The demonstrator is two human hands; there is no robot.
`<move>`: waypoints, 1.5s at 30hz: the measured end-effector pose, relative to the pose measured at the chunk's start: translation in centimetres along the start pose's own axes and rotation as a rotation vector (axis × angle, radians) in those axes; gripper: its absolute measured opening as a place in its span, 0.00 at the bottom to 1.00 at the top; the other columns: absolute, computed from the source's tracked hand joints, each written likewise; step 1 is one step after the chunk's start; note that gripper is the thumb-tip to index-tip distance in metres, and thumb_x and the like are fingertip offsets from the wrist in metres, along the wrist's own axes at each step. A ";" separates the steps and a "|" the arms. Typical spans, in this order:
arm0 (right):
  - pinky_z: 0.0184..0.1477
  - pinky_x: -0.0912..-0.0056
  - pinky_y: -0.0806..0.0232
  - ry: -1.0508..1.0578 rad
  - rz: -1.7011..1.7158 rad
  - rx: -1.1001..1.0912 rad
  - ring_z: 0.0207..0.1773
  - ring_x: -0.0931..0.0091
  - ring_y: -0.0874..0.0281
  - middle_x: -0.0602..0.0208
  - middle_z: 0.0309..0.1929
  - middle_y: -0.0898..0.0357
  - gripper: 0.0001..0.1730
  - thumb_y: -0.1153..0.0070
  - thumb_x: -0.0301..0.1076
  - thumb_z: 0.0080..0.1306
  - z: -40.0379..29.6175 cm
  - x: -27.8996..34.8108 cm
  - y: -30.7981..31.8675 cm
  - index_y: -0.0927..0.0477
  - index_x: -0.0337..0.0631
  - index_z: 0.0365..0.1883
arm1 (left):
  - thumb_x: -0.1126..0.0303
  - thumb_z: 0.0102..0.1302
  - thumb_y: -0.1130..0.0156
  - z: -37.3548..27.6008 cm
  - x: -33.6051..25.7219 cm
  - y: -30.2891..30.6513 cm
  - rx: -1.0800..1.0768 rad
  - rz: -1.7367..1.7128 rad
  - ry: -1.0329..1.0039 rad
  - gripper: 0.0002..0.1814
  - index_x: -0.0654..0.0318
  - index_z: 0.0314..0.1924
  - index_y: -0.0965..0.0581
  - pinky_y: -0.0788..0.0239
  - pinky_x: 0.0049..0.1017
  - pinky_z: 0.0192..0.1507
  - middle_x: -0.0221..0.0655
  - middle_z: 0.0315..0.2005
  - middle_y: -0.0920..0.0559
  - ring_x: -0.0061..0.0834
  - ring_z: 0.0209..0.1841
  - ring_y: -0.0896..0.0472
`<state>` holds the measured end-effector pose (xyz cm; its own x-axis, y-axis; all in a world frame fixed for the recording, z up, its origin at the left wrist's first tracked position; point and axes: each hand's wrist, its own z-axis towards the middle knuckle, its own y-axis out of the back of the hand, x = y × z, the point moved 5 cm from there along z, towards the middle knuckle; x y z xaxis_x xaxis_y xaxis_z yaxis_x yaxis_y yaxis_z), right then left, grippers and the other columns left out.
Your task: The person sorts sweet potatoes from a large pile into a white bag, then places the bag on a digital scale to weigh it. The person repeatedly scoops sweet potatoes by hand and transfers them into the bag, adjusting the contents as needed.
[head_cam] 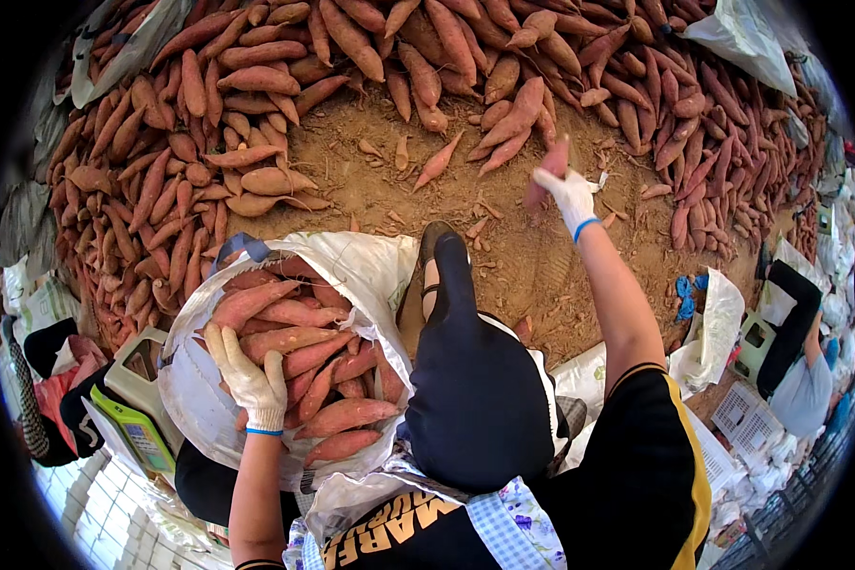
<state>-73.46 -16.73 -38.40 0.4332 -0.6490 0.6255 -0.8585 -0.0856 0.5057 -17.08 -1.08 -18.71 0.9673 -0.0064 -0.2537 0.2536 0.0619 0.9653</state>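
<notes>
My left hand [248,370], in a white knit glove with a blue cuff, rests palm-down on the sweet potatoes [292,349] inside a white woven sack [203,413]. Whether its fingers grip one I cannot tell. My right hand [570,196], in the same kind of glove, is above the dirt floor at the right, with its fingers around a reddish sweet potato [557,158] that is slightly blurred. Near that hand, more sweet potatoes [516,125] lie at the edge of the large pile. A lone one [438,162] lies on the soil further left.
Heaped sweet potatoes [135,192] curve around the dirt floor [370,171]. A plastic stool [139,363] and a green-framed item [139,434] stand left of the sack. Co-workers [801,392] sit at both sides. Blue cloth [685,296] and white sacks [716,320] lie at the right.
</notes>
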 end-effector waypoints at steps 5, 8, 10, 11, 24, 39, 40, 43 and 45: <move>0.65 0.63 0.38 0.034 0.147 0.010 0.66 0.60 0.29 0.48 0.64 0.26 0.53 0.35 0.65 0.53 5.3 7.6 -3.8 0.29 0.29 0.64 | 0.66 0.60 0.39 -0.1 0.1 0.2 0.009 0.020 0.015 0.40 0.70 0.69 0.42 0.55 0.50 0.74 0.62 0.70 0.44 0.62 0.72 0.45; 0.64 0.62 0.38 -0.055 0.072 -0.008 0.65 0.60 0.29 0.48 0.63 0.26 0.51 0.35 0.65 0.55 11.2 7.3 -5.6 0.27 0.30 0.63 | 0.65 0.60 0.39 0.0 0.4 -0.1 0.019 0.023 0.017 0.40 0.70 0.69 0.42 0.55 0.50 0.74 0.62 0.70 0.44 0.63 0.72 0.45; 0.61 0.62 0.36 -0.117 0.008 -0.035 0.61 0.61 0.27 0.50 0.59 0.22 0.45 0.35 0.63 0.57 12.8 7.2 -5.8 0.23 0.33 0.60 | 0.64 0.60 0.39 0.0 0.3 0.0 0.024 0.014 0.017 0.40 0.70 0.69 0.42 0.56 0.50 0.74 0.63 0.70 0.44 0.63 0.72 0.46; 0.63 0.60 0.36 -0.157 -0.025 -0.014 0.65 0.61 0.27 0.52 0.59 0.22 0.48 0.37 0.69 0.52 13.8 6.8 -5.8 0.20 0.35 0.58 | 0.64 0.60 0.38 0.1 0.3 0.0 0.025 0.006 0.014 0.40 0.71 0.69 0.43 0.56 0.50 0.74 0.63 0.70 0.44 0.64 0.72 0.46; 0.54 0.71 0.32 0.149 0.855 0.011 0.51 0.75 0.23 0.70 0.47 0.19 0.23 0.30 0.37 0.60 0.5 12.1 -2.1 0.20 0.39 0.51 | 0.62 0.58 0.33 0.0 0.4 0.2 -0.051 -0.029 -0.036 0.43 0.65 0.71 0.42 0.50 0.53 0.71 0.55 0.71 0.43 0.64 0.72 0.45; 0.57 0.65 0.31 0.868 -0.069 1.115 0.53 0.65 0.21 0.50 0.51 0.18 0.36 0.38 0.56 0.60 -27.3 32.5 -16.4 0.22 0.33 0.56 | 0.49 0.75 0.53 0.2 7.7 1.9 -0.280 -2.188 0.895 0.31 0.71 0.62 0.28 0.52 0.40 0.75 0.46 0.64 0.29 0.39 0.70 0.36; 0.59 0.65 0.32 0.848 -0.105 1.032 0.55 0.65 0.22 0.51 0.52 0.19 0.36 0.39 0.56 0.61 -26.6 32.7 -16.3 0.22 0.33 0.56 | 0.50 0.75 0.53 0.4 7.9 3.2 -0.225 -2.190 0.833 0.30 0.71 0.62 0.28 0.51 0.39 0.74 0.46 0.64 0.28 0.39 0.69 0.35; 0.62 0.67 0.33 0.711 -0.089 0.675 0.58 0.65 0.22 0.52 0.54 0.19 0.36 0.41 0.56 0.60 -19.9 31.6 -15.4 0.21 0.34 0.55 | 0.54 0.74 0.51 0.5 8.6 5.5 -0.100 -1.826 0.678 0.28 0.70 0.62 0.28 0.47 0.36 0.72 0.45 0.63 0.28 0.37 0.67 0.32; 0.60 0.67 0.32 0.571 -0.081 0.369 0.55 0.66 0.20 0.52 0.52 0.18 0.34 0.41 0.54 0.61 -12.9 27.6 -13.0 0.20 0.33 0.54 | 0.58 0.74 0.50 1.1 7.8 6.7 -0.062 -1.112 0.569 0.25 0.70 0.62 0.28 0.44 0.35 0.70 0.44 0.63 0.28 0.37 0.65 0.31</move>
<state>-46.79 -23.76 -20.04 0.4898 -0.1379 0.8608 -0.8108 -0.4349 0.3917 -7.83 -1.84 -14.18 0.0843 0.3457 -0.9346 0.9140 0.3467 0.2106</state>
